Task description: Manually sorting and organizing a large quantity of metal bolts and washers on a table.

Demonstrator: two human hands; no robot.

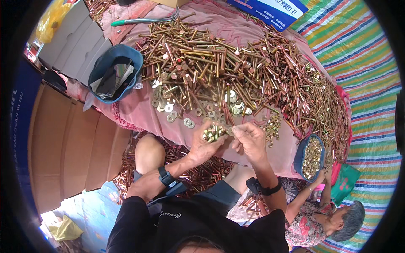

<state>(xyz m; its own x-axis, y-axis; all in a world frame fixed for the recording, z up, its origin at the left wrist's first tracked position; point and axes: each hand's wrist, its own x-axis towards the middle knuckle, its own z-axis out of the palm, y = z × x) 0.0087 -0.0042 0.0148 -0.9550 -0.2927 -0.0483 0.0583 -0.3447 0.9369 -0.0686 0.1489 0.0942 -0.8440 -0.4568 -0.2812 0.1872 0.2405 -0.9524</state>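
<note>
My left hand (203, 144) is closed around an upright bundle of brassy bolts (214, 133), their ends pointing up toward me. Just to its right, my right hand (251, 142) pinches what looks like a small round washer (230, 131) between thumb and fingertips, close to the bundle. Loose flat washers (188, 122) are scattered on the pink cloth (168, 134) beyond my left hand. Small brass-coloured nuts (272, 126) lie in a patch right of my right hand. A large heap of long bolts (219, 59) spreads behind both hands.
A blue basin (93, 80) with dark items stands at left, near a green-handled tool (126, 22). Cardboard boxes (55, 139) line the left side. At right, a co-worker (308, 223) reaches toward a blue tub (300, 158) of small metal parts. More bolts (202, 170) lie below the cloth.
</note>
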